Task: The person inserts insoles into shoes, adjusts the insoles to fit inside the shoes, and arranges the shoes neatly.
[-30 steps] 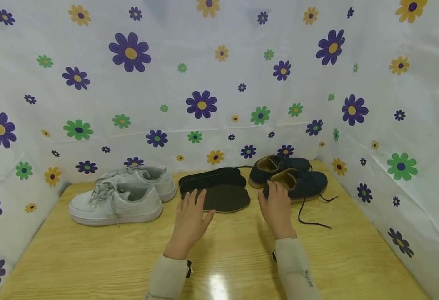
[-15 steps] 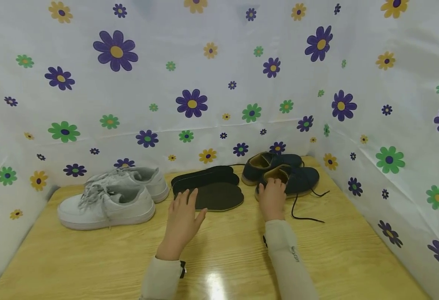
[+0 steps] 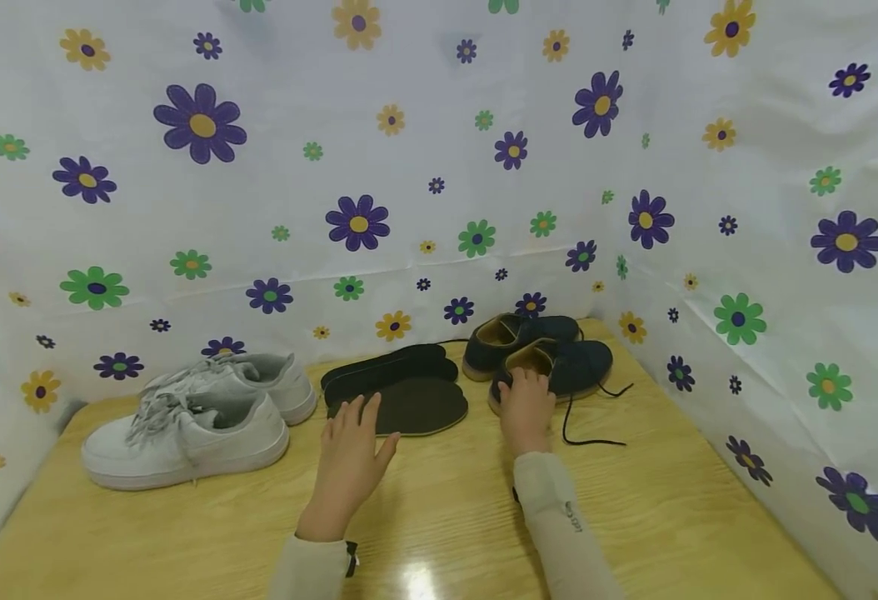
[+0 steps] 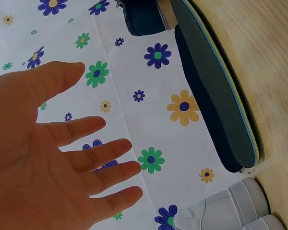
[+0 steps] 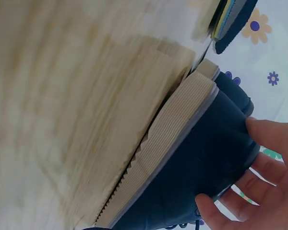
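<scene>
My right hand (image 3: 526, 414) is at the heel of the nearer navy lace-up shoe (image 3: 585, 367). In the right wrist view, its thumb lies on the outside of the heel (image 5: 225, 139), while several fingers go over the collar edge into the opening. The shoe's pale ribbed sole rests on the table. The second navy shoe (image 3: 491, 337) stands just behind it. My left hand (image 3: 345, 467) is held palm down with fingers spread, holding nothing. Its fingertips overlap the near edge of a dark insole (image 3: 427, 406) in the head view. Black insoles (image 3: 390, 372) lie behind that one.
White lace-up sneakers (image 3: 184, 442) stand at the left of the wooden table (image 3: 439, 508). A loose black lace (image 3: 589, 442) trails from the nearer navy shoe. Flower-printed white sheeting (image 3: 281, 192) rises behind and along both sides.
My right hand has moved from beside the nearer navy shoe onto its heel and collar. The left hand stays spread near the insoles. The head view has shifted, turning rightward.
</scene>
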{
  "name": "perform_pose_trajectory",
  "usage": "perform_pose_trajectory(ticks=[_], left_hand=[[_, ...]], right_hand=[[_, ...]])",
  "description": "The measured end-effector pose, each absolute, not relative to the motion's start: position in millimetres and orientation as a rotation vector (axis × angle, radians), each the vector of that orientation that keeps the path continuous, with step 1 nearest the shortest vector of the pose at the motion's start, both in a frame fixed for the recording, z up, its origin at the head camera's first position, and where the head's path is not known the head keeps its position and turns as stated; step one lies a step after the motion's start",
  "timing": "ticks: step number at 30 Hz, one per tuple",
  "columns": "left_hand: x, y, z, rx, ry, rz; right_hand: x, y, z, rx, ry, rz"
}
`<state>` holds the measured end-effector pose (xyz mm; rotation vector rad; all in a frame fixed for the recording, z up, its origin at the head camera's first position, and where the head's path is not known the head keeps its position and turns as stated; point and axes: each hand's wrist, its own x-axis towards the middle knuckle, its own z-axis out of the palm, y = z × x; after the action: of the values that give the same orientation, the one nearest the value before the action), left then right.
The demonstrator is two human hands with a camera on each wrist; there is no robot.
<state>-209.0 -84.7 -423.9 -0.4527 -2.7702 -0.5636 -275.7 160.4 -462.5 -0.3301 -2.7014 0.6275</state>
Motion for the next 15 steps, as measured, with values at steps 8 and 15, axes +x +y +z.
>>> perform_pose_trajectory(ticks=[8, 15], left_hand=[[-206.7, -87.6, -424.6, -0.449, -2.737, -0.578], [-207.2, -86.3, -422.3, -0.465, -2.733, -0.592]], right_hand=[[-266.3, 154.9, -464.3, -0.264, -2.697, 0.560], [-259.7, 153.4, -463.6, -0.243, -2.672, 0.552]])
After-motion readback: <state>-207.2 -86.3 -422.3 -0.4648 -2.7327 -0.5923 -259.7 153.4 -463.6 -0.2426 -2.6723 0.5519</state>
